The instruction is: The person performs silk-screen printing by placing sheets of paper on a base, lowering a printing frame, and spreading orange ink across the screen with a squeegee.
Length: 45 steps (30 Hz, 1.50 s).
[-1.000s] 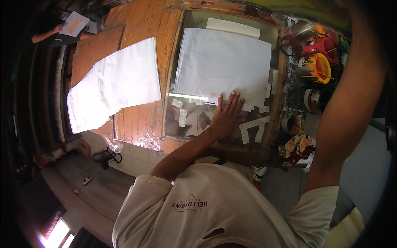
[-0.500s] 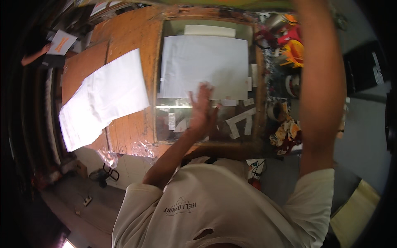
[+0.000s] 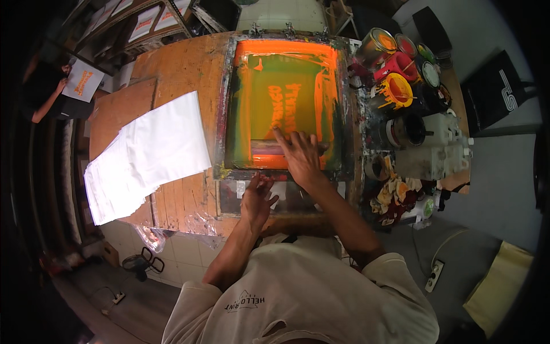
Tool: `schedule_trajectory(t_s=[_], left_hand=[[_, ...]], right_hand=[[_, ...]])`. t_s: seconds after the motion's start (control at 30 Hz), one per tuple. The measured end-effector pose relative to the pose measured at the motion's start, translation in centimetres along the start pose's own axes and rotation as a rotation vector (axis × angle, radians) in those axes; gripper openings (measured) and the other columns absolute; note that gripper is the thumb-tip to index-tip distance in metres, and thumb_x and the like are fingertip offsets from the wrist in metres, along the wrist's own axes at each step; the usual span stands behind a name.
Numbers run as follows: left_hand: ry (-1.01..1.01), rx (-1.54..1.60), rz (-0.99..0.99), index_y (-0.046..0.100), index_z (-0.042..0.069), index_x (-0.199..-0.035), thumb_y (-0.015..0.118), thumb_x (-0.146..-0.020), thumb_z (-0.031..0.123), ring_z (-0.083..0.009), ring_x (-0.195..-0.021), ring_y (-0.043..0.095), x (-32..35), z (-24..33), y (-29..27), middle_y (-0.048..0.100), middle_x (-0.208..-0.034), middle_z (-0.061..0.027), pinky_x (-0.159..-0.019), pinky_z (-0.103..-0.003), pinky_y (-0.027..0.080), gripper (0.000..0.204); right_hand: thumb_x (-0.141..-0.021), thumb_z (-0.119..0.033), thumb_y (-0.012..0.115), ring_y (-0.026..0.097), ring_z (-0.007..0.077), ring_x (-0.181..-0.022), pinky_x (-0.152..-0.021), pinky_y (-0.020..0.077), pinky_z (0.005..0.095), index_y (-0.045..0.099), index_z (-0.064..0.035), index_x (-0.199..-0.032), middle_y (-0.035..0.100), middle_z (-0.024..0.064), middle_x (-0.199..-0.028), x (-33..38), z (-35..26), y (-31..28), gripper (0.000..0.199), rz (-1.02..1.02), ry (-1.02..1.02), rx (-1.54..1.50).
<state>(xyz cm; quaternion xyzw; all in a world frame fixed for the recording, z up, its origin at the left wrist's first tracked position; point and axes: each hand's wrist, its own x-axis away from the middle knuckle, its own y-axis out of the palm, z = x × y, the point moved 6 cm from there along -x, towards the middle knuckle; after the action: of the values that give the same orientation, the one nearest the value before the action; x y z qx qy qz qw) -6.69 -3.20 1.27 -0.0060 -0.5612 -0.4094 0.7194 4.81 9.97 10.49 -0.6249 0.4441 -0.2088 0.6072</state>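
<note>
A screen-printing frame [image 3: 223, 129] lies lowered on the table, its green mesh [image 3: 260, 109] smeared with bright orange ink around lettering. Across the near end of the mesh lies a squeegee [image 3: 264, 147] with a dark bar, orange ink pooled on its near side. Over the squeegee's right part is my right hand [image 3: 303, 155], fingers spread and stretched away from me; whether they press on it I cannot tell. My left hand [image 3: 256, 202] is at the frame's near edge, fingertips touching or close to it, thumb apart. The sheet seen earlier is now hidden by the screen.
A fanned stack of white sheets [image 3: 154, 152] lies left on the wooden table [image 3: 180, 63]. Open ink cans [image 3: 395, 92], plastic jugs [image 3: 438, 146] and crumpled rags [image 3: 389, 195] crowd the right side. At far left another person [image 3: 40, 92] holds a printed sheet [image 3: 83, 81]. Clamps [image 3: 289, 27] line the frame's far edge.
The screen has come down over the white sheet on the board. My right arm, raised before, has lowered to the squeegee. My left hand has drawn back toward me from the sheet.
</note>
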Motion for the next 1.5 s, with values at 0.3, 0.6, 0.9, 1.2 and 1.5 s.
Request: schedule_trajectory(t_s=[0.3, 0.6, 0.9, 1.2, 1.5], left_hand=[[0.018, -0.048, 0.009, 0.057, 0.013, -0.123, 0.051, -0.103, 0.049, -0.0262, -0.140, 0.045, 0.1, -0.3, 0.0, 0.055, -0.140, -0.0107, -0.111, -0.065, 0.025, 0.041], [-0.007, 0.049, 0.121, 0.059, 0.015, -0.105, 0.064, -0.098, 0.047, -0.0220, -0.123, 0.057, 0.3, -0.2, 0.6, 0.063, -0.112, -0.0031, -0.102, -0.053, 0.034, 0.033], [0.006, 0.012, 0.133, 0.060, 0.015, -0.101, 0.063, -0.098, 0.050, -0.0258, -0.121, 0.054, 0.9, 0.0, 0.4, 0.061, -0.112, -0.0072, -0.100, -0.052, 0.041, 0.035], [0.044, 0.124, 0.033, 0.056, 0.010, -0.105, 0.073, -0.096, 0.033, -0.0248, -0.111, 0.063, 0.0, -0.5, -0.8, 0.064, -0.105, -0.0068, -0.097, -0.048, 0.048, 0.029], [0.234, 0.023, -0.095, 0.066, 0.011, -0.099, 0.069, -0.098, 0.026, -0.0239, -0.096, 0.067, 1.8, 2.3, 1.2, 0.069, -0.098, -0.0066, -0.098, -0.049, 0.051, 0.016]], right_hand=[[-0.087, -0.007, 0.064, 0.057, 0.0272, -0.098, -0.099, 0.0357, 0.0602, 0.049, -0.0134, -0.148, 0.057, 0.0087, -0.095, 1.4, -0.3, 1.9, 0.064, 0.054, -0.018, 0.028], [-0.083, 0.000, 0.066, 0.060, 0.0281, -0.109, -0.113, 0.0203, 0.0746, 0.051, -0.0168, -0.145, 0.063, 0.0098, -0.102, -12.5, 8.4, 6.6, 0.066, 0.137, -0.002, 0.081], [-0.084, -0.006, 0.072, 0.057, 0.0268, -0.117, -0.110, 0.0280, 0.0675, 0.049, -0.0218, -0.147, 0.062, 0.0070, -0.112, -23.7, 14.5, 7.3, 0.069, -0.151, 0.182, -0.012], [-0.080, -0.001, 0.071, 0.057, 0.0262, -0.114, -0.093, 0.0375, 0.0484, 0.051, -0.0235, -0.146, 0.063, 0.0076, -0.113, -21.9, 18.7, 7.6, 0.072, 0.110, 0.096, 0.256], [-0.084, -0.004, 0.062, 0.056, 0.0253, -0.096, -0.085, 0.0364, 0.0485, 0.050, -0.0181, -0.146, 0.053, 0.0070, -0.096, -6.1, 3.0, -0.7, 0.064, 0.035, -0.084, 0.048]])
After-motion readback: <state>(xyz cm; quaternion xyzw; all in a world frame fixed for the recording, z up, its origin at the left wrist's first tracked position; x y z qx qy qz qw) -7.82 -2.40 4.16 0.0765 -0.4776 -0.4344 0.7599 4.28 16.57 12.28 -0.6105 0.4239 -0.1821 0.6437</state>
